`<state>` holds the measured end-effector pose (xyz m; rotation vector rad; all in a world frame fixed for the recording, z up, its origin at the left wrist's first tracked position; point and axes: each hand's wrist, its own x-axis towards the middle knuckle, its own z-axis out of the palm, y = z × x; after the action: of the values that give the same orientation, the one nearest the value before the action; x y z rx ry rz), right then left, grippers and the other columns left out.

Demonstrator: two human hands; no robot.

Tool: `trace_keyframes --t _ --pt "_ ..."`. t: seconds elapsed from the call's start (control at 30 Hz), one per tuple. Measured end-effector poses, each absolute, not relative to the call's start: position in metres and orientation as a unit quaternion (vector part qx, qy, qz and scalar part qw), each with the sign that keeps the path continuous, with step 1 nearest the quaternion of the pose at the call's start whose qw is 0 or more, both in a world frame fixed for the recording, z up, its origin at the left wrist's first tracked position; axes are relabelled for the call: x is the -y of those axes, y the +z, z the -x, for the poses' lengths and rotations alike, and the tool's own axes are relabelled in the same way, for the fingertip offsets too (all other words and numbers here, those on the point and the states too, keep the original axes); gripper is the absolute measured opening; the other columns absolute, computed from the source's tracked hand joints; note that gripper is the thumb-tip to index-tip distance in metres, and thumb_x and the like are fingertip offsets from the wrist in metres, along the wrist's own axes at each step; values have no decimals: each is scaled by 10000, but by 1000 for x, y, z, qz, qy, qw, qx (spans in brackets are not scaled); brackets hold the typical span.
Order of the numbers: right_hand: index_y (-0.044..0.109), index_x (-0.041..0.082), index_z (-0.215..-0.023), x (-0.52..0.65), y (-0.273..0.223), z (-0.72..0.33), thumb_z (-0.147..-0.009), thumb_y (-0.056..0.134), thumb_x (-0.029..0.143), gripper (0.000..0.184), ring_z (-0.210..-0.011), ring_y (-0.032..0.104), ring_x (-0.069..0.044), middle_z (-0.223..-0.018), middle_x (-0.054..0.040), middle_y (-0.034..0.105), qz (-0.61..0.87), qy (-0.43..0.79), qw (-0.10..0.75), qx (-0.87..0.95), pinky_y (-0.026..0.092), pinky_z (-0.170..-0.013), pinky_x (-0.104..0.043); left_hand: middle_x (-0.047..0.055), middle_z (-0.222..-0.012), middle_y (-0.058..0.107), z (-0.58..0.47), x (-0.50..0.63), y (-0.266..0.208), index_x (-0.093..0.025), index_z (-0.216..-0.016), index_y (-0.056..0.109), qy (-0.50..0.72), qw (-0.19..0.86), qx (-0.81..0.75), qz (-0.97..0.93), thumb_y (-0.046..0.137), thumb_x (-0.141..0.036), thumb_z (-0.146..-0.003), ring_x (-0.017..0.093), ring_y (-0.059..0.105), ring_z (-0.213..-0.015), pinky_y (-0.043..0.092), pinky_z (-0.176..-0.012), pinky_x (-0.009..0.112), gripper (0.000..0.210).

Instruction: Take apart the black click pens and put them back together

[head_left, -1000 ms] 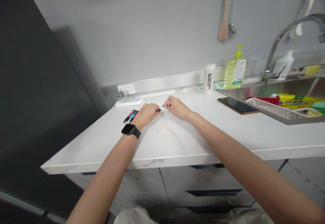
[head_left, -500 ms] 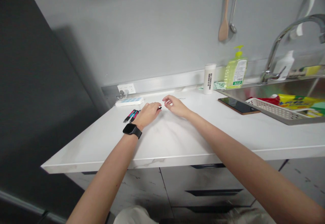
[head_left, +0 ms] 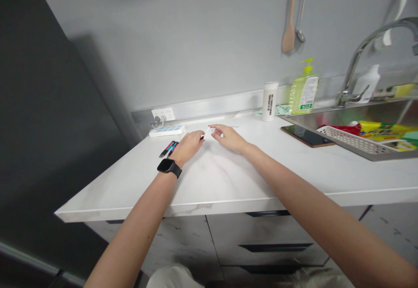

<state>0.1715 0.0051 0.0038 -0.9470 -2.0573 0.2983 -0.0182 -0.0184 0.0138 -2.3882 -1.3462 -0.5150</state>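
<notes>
Lettering in black ran along the white canister (head_left: 265, 101), far right of our hands; it and the soap bottle's label (head_left: 309, 92) were too small for us to read surely. Our left hand (head_left: 188, 145) pinched a small dark item (head_left: 202, 138) over the counter (head_left: 228, 179). A thin white piece (head_left: 207, 130), hidden half a second earlier, slanted toward our half-curled right hand (head_left: 227, 137); whether its fingertips gripped it, we couldn't tell.

From the wearer's head, the only view looks forward and steeply down across the white, marbled, slab-topped table (head_left: 212, 174), from near its front edge, facing the flat grey wall (head_left: 196, 39).
</notes>
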Motion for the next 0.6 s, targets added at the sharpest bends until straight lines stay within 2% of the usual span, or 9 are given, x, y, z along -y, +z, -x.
trace_keyframes --t 0.2,0.37,0.47,0.6 --pt "525 145 -1278 -4 5 -172 -853 544 177 426 -767 584 -126 -922 -48 661 382 112 402 825 449 -800 -264 91 -967 663 17 22 16 -134 -1337 375 -189 176 459 850 452 -174 -897 215 627 -919 462 -831 337 449" --pt "536 111 -1250 -7 3 -172 -853 515 150 399 -776 587 -135 -925 -64 655 412 112 397 813 448 -803 -270 84 -950 659 18 22 16 -156 -1251 455 -174 174 442 863 442 -170 -891 212 630 -901 457 -823 327 361" --pt "536 82 -1266 -11 -1 -173 -851 513 144 420 -851 598 -154 -973 -94 654 443 96 372 810 437 -854 -280 74 -939 660 19 21 15 -168 -1177 498 -170 178 447 860 443 -191 -894 210 631 -897 457 -823 319 289" --pt "673 135 -1099 -14 -7 -174 -828 548 138 299 -855 613 -164 -981 -102 654 438 78 297 845 444 -852 -279 69 -898 667 19 22 14 -174 -1203 460 -169 159 479 847 445 -200 -882 214 642 -851 465 -761 308 322"
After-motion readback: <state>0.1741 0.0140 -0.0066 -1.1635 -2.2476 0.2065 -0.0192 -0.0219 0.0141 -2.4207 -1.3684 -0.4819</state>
